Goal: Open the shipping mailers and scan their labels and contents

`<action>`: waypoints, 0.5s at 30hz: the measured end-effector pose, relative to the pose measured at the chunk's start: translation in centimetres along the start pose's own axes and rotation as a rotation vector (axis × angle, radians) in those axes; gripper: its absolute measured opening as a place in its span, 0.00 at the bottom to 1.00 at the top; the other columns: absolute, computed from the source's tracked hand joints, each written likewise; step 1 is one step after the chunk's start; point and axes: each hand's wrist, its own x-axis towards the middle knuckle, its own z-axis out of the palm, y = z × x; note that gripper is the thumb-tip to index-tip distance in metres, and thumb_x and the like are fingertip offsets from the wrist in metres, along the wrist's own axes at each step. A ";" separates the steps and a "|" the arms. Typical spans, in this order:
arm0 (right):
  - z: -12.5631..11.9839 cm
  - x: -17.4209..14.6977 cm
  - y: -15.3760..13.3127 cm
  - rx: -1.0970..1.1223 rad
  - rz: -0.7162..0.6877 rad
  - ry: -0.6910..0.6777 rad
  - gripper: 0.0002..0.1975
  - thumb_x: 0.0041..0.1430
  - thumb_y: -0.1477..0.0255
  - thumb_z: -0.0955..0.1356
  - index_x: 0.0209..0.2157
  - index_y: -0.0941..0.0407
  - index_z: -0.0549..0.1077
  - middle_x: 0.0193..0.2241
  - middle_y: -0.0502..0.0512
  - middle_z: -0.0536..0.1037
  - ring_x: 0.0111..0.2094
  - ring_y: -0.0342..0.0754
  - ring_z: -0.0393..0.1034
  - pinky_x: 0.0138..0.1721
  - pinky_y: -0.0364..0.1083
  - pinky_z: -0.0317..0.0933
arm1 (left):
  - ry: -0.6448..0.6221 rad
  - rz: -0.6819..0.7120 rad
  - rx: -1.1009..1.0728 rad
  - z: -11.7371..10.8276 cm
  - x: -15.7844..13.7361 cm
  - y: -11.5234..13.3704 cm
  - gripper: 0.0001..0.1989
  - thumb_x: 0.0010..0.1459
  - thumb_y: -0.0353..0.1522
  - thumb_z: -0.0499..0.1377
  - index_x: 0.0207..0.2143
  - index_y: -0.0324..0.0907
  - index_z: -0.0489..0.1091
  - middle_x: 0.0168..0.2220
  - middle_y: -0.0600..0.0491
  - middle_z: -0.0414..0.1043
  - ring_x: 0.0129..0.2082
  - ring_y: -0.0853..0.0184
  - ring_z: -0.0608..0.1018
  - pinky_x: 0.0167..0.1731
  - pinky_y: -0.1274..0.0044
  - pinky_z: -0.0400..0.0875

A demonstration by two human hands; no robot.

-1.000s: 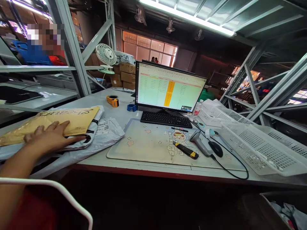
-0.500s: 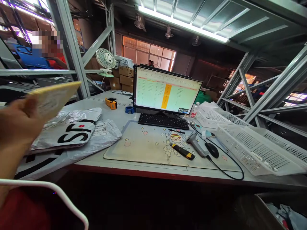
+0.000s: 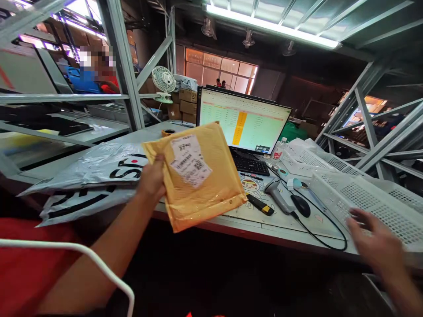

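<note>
While left hand (image 3: pixel 152 178) clamps mailer (image 3: pixel 214 189) mid-frame, presentation appears underway. Right hand's (image 3: pixel 380 242) grip is apart; next move likely needs label (image 3: pixel 191 162) exposed.

A pale fan (image 3: pixel 164 79) stands near stacked cardboard boxes (image 3: pixel 188 107).

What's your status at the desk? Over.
Left hand gripping yellow padded envelope, label facing camera. Right hand open, nothing visible in it, near white basket. Envelope partly hides keyboard from view.
</note>
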 end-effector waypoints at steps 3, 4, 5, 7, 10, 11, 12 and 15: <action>6.9 2.6 -3.2 -0.009 -0.010 -0.207 0.24 0.66 0.63 0.65 0.61 0.56 0.71 0.52 0.66 0.80 0.49 0.60 0.78 0.57 0.56 0.68 | -0.059 -0.070 0.016 0.1 -1.1 -3.4 0.15 0.68 0.40 0.64 0.42 0.35 0.74 0.36 0.44 0.84 0.43 0.55 0.86 0.50 0.63 0.83; 9.4 3.3 -4.3 -0.065 -0.015 -0.286 0.27 0.66 0.63 0.64 0.63 0.60 0.69 0.54 0.69 0.79 0.53 0.61 0.77 0.58 0.56 0.67 | -0.079 -0.062 0.030 0.0 -1.2 -4.1 0.16 0.67 0.42 0.65 0.42 0.35 0.75 0.37 0.43 0.84 0.43 0.54 0.86 0.50 0.63 0.83; 11.7 3.9 -5.4 -0.118 -0.016 -0.362 0.30 0.67 0.62 0.64 0.65 0.63 0.67 0.55 0.71 0.78 0.55 0.62 0.75 0.58 0.56 0.66 | -0.098 -0.053 0.046 -0.2 -1.1 -4.8 0.17 0.66 0.42 0.66 0.42 0.35 0.75 0.37 0.43 0.84 0.44 0.53 0.86 0.49 0.63 0.83; 15.3 4.4 -7.0 -0.203 -0.010 -0.462 0.33 0.68 0.60 0.65 0.66 0.65 0.65 0.55 0.76 0.77 0.57 0.66 0.74 0.57 0.57 0.66 | -0.144 -0.047 0.082 -0.5 -0.9 -5.8 0.18 0.65 0.43 0.66 0.44 0.35 0.76 0.39 0.43 0.84 0.45 0.53 0.86 0.49 0.64 0.83; 18.3 4.8 -8.2 -0.299 0.031 -0.527 0.33 0.67 0.60 0.66 0.66 0.66 0.65 0.52 0.77 0.78 0.55 0.68 0.75 0.54 0.58 0.67 | -0.247 -0.102 0.172 -0.9 -0.3 -7.5 0.19 0.65 0.43 0.65 0.47 0.36 0.75 0.41 0.43 0.84 0.43 0.53 0.86 0.46 0.64 0.84; 18.8 4.9 -8.4 -0.330 0.049 -0.532 0.33 0.67 0.61 0.66 0.66 0.67 0.65 0.53 0.78 0.77 0.55 0.69 0.75 0.54 0.59 0.67 | -0.285 -0.134 0.234 -1.1 -0.1 -8.2 0.19 0.65 0.43 0.65 0.47 0.35 0.75 0.41 0.42 0.84 0.42 0.53 0.86 0.45 0.64 0.84; 19.1 5.2 -8.5 -0.353 0.064 -0.538 0.33 0.66 0.61 0.66 0.65 0.67 0.66 0.54 0.78 0.77 0.56 0.69 0.75 0.54 0.59 0.68 | -0.322 -0.163 0.310 -1.3 0.0 -9.0 0.19 0.65 0.43 0.64 0.47 0.35 0.76 0.40 0.42 0.84 0.41 0.53 0.86 0.43 0.64 0.84; 19.2 6.3 -8.7 -0.370 0.081 -0.553 0.30 0.65 0.60 0.67 0.60 0.69 0.70 0.50 0.80 0.78 0.53 0.68 0.76 0.50 0.57 0.70 | -0.401 -0.199 0.517 -1.9 0.5 -11.5 0.20 0.63 0.45 0.64 0.44 0.35 0.77 0.39 0.40 0.84 0.40 0.51 0.86 0.42 0.63 0.83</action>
